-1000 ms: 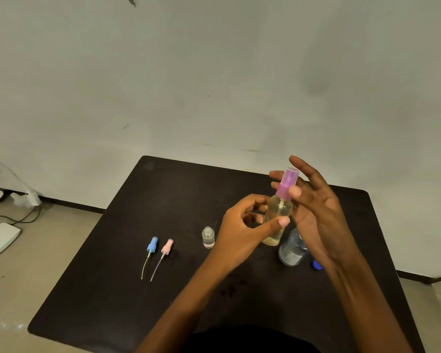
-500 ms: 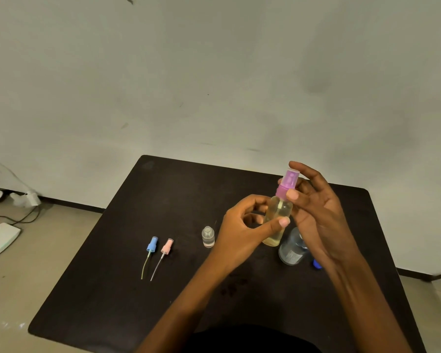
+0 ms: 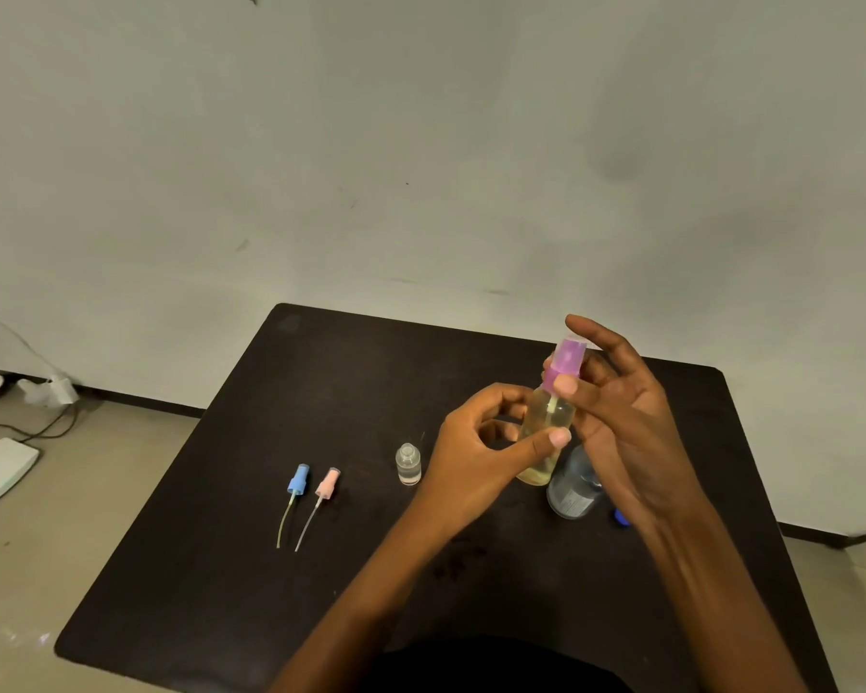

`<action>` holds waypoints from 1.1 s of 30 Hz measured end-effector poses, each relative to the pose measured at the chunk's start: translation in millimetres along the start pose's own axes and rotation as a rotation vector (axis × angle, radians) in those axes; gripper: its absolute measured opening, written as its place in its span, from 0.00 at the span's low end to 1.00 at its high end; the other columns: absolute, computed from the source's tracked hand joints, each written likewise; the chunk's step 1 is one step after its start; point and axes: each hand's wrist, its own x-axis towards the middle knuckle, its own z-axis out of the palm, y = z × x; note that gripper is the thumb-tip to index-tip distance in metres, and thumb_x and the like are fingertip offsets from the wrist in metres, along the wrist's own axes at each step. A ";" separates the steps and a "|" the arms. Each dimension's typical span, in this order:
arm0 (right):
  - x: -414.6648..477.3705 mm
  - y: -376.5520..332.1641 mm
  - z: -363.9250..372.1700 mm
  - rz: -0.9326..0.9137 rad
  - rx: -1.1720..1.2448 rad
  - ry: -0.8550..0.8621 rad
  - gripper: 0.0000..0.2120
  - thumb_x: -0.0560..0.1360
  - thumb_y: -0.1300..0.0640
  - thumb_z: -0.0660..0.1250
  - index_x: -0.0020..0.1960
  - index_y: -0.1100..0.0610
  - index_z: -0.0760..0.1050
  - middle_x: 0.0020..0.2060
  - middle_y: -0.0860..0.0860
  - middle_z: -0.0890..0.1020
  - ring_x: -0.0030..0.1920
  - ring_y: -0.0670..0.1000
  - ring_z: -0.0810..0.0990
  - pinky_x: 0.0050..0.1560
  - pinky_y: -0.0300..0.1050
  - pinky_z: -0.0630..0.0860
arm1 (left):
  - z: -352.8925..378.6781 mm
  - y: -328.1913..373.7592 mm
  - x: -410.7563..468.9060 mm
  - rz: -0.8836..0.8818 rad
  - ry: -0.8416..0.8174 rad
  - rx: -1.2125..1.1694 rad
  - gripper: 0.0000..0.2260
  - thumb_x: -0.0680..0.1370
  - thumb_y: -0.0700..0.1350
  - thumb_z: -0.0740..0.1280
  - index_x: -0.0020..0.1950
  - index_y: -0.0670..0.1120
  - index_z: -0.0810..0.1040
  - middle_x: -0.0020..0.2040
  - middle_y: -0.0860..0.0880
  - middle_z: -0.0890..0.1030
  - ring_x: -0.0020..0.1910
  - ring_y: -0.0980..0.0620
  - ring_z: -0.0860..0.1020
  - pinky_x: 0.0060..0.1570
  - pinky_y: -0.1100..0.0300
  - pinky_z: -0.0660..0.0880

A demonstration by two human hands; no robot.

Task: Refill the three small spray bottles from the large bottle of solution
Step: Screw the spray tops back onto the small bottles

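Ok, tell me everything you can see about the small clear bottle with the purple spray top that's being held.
The small clear spray bottle with the purple top looks like plastic and holds pale yellowish liquid nearly to its shoulder. A thin dip tube shows inside below the purple pump head, which carries a clear overcap. It is held roughly upright, leaning slightly right, above the dark table. The left hand grips its body with thumb across the front; the right hand pinches the purple collar.

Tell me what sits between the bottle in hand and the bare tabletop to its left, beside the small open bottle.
Nothing visible does. The left hand holds the purple-capped bottle above the table; the open small bottle stands left of that hand, with bare tabletop around it.
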 end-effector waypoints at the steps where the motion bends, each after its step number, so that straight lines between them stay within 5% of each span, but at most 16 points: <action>1: -0.2 0.2 0.0 0.002 0.012 -0.009 0.37 0.53 0.47 0.81 0.60 0.50 0.74 0.49 0.53 0.82 0.53 0.52 0.81 0.47 0.44 0.79 | 0.2 0.2 0.0 0.004 0.002 -0.001 0.12 0.69 0.47 0.74 0.48 0.57 0.77 0.44 0.57 0.81 0.47 0.57 0.79 0.47 0.66 0.76; 6: -4.5 -0.3 -1.4 0.044 0.103 -0.086 0.21 0.73 0.61 0.61 0.66 0.56 0.69 0.57 0.58 0.80 0.59 0.55 0.78 0.49 0.46 0.79 | 0.1 0.6 0.0 -0.006 0.014 -0.006 0.12 0.70 0.44 0.73 0.49 0.55 0.77 0.45 0.54 0.81 0.46 0.57 0.79 0.47 0.66 0.76; 11: -3.0 0.3 -0.5 0.046 0.121 -0.063 0.22 0.64 0.58 0.69 0.58 0.55 0.76 0.51 0.58 0.82 0.53 0.56 0.81 0.44 0.47 0.80 | -0.2 0.0 -0.4 -0.003 0.017 -0.014 0.12 0.69 0.44 0.74 0.49 0.55 0.77 0.45 0.53 0.81 0.44 0.57 0.79 0.46 0.65 0.77; 16: -0.8 4.5 -2.0 0.010 0.049 -0.024 0.33 0.54 0.50 0.81 0.57 0.51 0.77 0.47 0.50 0.82 0.49 0.50 0.81 0.48 0.44 0.79 | -0.1 -1.6 -1.7 0.002 0.012 -0.009 0.12 0.67 0.49 0.74 0.48 0.56 0.78 0.44 0.55 0.82 0.45 0.56 0.80 0.47 0.63 0.77; 19: -2.3 4.8 -1.6 0.026 0.096 -0.061 0.31 0.61 0.50 0.77 0.62 0.52 0.74 0.54 0.54 0.81 0.56 0.53 0.79 0.49 0.45 0.78 | 0.7 -2.1 -1.1 0.001 0.020 -0.004 0.14 0.65 0.54 0.73 0.50 0.55 0.78 0.45 0.53 0.82 0.46 0.53 0.80 0.47 0.61 0.77; 23: -5.5 1.8 -1.5 0.063 0.133 -0.082 0.20 0.72 0.61 0.59 0.63 0.55 0.71 0.55 0.60 0.81 0.58 0.56 0.79 0.47 0.46 0.79 | 0.5 -3.1 -0.8 -0.015 0.018 0.004 0.15 0.66 0.53 0.73 0.51 0.54 0.78 0.45 0.52 0.81 0.46 0.52 0.80 0.48 0.60 0.77; 27: -4.8 2.6 -1.4 0.057 0.166 -0.055 0.19 0.65 0.59 0.68 0.55 0.53 0.78 0.51 0.60 0.82 0.53 0.57 0.81 0.43 0.47 0.79 | -0.2 -3.3 -1.1 -0.012 0.007 0.001 0.11 0.70 0.45 0.73 0.50 0.54 0.77 0.44 0.52 0.81 0.45 0.54 0.79 0.47 0.62 0.77; 33: -0.5 6.0 -3.3 0.026 0.107 -0.012 0.32 0.53 0.51 0.81 0.56 0.52 0.78 0.48 0.52 0.82 0.50 0.51 0.81 0.46 0.44 0.79 | -0.6 -3.0 -1.2 -0.019 0.004 -0.003 0.11 0.70 0.44 0.74 0.48 0.55 0.77 0.42 0.58 0.81 0.44 0.58 0.79 0.46 0.64 0.77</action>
